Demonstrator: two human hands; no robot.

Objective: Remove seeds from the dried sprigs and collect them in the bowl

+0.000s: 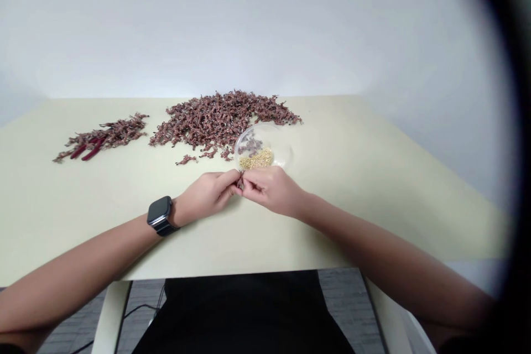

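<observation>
My left hand (211,193), with a dark smartwatch on its wrist, pinches a small reddish-brown piece (240,181), apparently one of the little figures from the pile. Against its fingertips, my right hand (271,188) is closed in a pinch; its fingers hide what they hold. Just beyond the hands stands a clear round dish (286,149). Inside the dish lie many small gold-coloured pieces (257,159), too small to name surely. A large heap of little reddish-brown figures (215,116) spreads behind and left of the dish.
A smaller heap of the same figures (124,131) lies at the left, with red-handled pliers (93,147) partly in it. One loose figure (186,160) lies in front of the large heap. Everything stands on a pale yellow table (352,177) against a white wall.
</observation>
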